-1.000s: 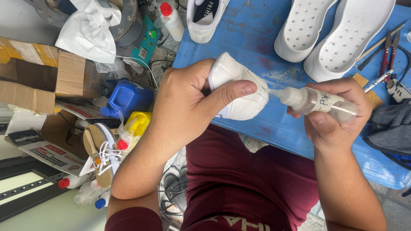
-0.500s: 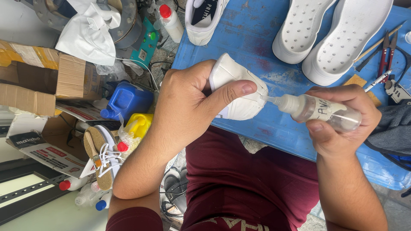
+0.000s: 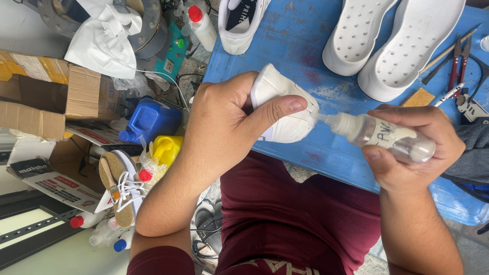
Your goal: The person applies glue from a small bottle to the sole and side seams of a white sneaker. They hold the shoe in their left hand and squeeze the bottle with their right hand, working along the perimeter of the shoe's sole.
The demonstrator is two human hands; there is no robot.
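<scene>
My left hand (image 3: 232, 127) grips the toe end of a white shoe (image 3: 288, 109) over the front edge of a blue table (image 3: 290, 46), thumb pressed across its top. My right hand (image 3: 407, 150) holds a clear squeeze bottle (image 3: 379, 135) lying sideways. The bottle's nozzle tip touches the right side of the shoe's toe. Most of the shoe is hidden behind my left hand.
Two white soles (image 3: 395, 43) lie upside down at the back of the table, beside pliers (image 3: 458, 61) and a thin stick. Another white shoe (image 3: 242, 23) sits at the back left. Left of the table are cardboard boxes (image 3: 46, 97), a blue jug (image 3: 150, 119), a yellow jug (image 3: 165, 147) and small bottles.
My right hand has drifted slightly right and down with the bottle, its nozzle staying against the shoe's toe. My left hand keeps the same grip.
</scene>
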